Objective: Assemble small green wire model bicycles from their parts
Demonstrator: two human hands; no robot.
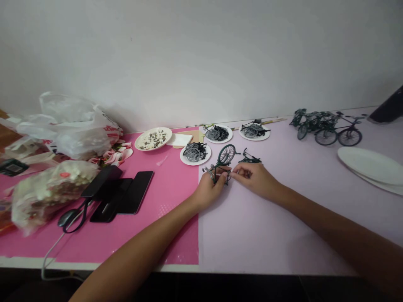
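Note:
A small dark green toy bicycle (pixel 227 154) is tilted up over the lilac part of the table, one wheel raised. My left hand (pixel 210 188) grips its frame near the handlebar end. Close on the right, my right hand (pixel 253 178) pinches at the bicycle's lower side; what is between its fingertips is too small to make out. Just behind the right hand lies another dark bicycle frame (pixel 250 157). White plates of wheels and dark parts stand behind: one plate (pixel 195 162) near the left hand, another plate (pixel 231 136) farther back, and a third plate (pixel 267 133) to its right.
Several assembled toy bicycles (pixel 327 128) stand at the back right, beside white plates (pixel 371 165) and a dark object (pixel 387 107). To the left are a bowl of small pieces (pixel 153 139), phones (pixel 136 193), a cable (pixel 52 247), a bag of pale items (pixel 53 188) and a white plastic bag (pixel 78 130).

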